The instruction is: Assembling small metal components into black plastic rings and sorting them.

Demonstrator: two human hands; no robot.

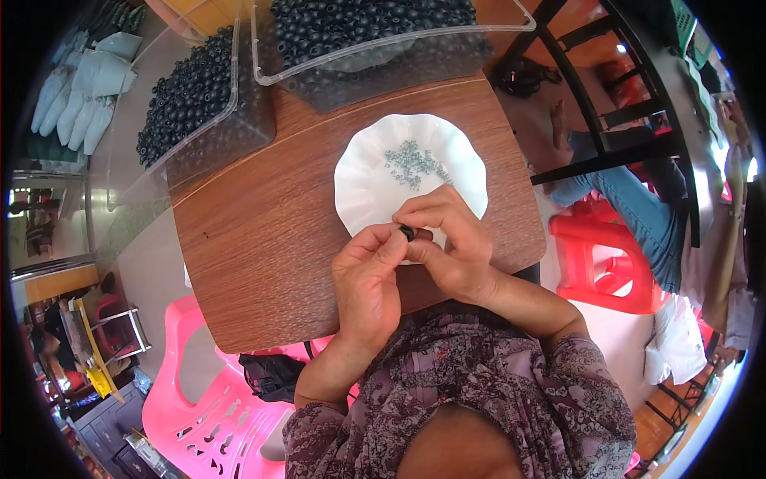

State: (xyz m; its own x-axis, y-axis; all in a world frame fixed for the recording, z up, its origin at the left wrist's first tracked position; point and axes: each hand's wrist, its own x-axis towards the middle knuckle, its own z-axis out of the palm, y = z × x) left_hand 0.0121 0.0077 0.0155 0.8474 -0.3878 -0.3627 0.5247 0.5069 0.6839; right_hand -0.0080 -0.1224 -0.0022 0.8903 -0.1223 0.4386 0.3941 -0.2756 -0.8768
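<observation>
Over the near rim of a white scalloped plate (355, 188), my two hands meet at the fingertips. Thumb and forefinger of my left hand (369, 283) pinch a small black round piece (407, 232), which looks like a bead with a hole. My right hand (456, 247) is curled up against the same piece from the right. Its fingertips are drawn together, and whatever they grip is too small or hidden to make out. Beyond my hands, a patch of tiny clear bluish bits (411, 162) lies scattered on the plate.
Two clear plastic tubs full of dark bead-like pieces, a large tub (383, 84) and a left tub (231, 132), stand at the table's (255, 239) far side. A pink chair (191, 399) is at the lower left. On the right are a red stool (586, 259) and another person's leg (630, 215).
</observation>
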